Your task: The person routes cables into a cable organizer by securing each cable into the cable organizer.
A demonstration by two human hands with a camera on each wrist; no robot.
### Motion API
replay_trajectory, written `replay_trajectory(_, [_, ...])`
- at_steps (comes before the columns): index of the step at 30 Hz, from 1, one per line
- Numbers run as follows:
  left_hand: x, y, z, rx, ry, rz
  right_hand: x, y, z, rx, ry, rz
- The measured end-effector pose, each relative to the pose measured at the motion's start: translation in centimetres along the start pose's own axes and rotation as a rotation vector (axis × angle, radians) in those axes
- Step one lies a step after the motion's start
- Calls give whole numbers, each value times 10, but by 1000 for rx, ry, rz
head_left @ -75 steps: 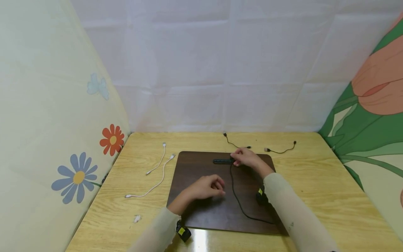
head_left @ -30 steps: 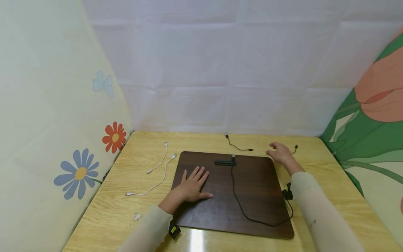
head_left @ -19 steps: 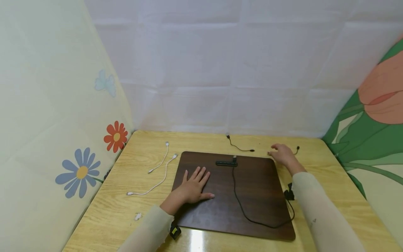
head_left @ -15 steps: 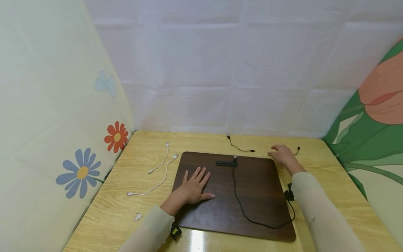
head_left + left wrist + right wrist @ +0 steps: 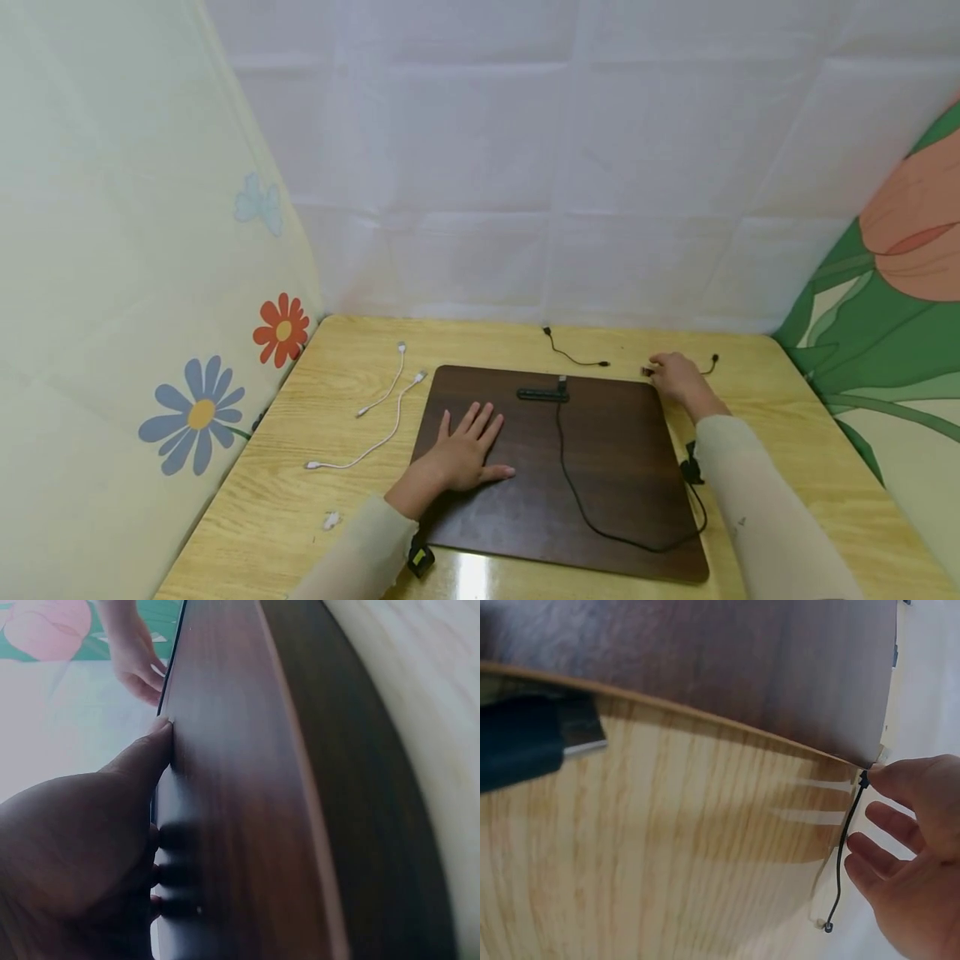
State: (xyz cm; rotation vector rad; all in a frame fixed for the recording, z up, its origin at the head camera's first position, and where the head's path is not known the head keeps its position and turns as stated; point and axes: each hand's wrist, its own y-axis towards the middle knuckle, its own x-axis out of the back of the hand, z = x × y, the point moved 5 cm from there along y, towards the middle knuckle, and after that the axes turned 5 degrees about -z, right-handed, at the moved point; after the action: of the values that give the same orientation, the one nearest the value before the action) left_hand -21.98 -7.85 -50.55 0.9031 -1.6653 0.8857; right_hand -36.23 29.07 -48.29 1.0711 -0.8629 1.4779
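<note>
At the right my right hand (image 5: 678, 379) pinches the plug of a short black USB cable (image 5: 840, 855) between thumb and fingertips; the cable's far end (image 5: 715, 358) lies on the table. My left hand (image 5: 462, 458) lies flat with fingers spread on the dark brown board (image 5: 615, 467). Near the board's back edge sits a slim black USB hub (image 5: 536, 394), a small plug with a pale metal end (image 5: 562, 382) at its right end. A long black cord (image 5: 573, 492) runs from the hub over the board's right edge. In the right wrist view a USB plug (image 5: 532, 739) looms close.
Behind the board lies another short black cable (image 5: 566, 354). Two white cables, one short (image 5: 390, 387) and one longer (image 5: 375, 446), lie to the left. A small white piece (image 5: 332, 520) is nearer the front left. A white sheet (image 5: 450, 167) backs the table.
My right hand left the hub, moved right to the short black cable, and has now closed its fingertips on the plug. My left hand went from hovering to lying flat on the board.
</note>
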Motion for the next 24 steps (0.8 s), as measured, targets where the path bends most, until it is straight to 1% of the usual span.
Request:
replay_trajectory(6, [-2,0,1,8,21,4,-5,0,-2,7,-37,-9])
replay_trajectory(16, [-3,0,0,15,15,8,-9,1,-1,-46,-63,8])
replay_trajectory(21, [-5,2,1,15,26,11,-8,1,0,-30,-93,8])
replay_trajectory(24, [-6,2,2,18,31,12,-8,1,0,-25,-93,13])
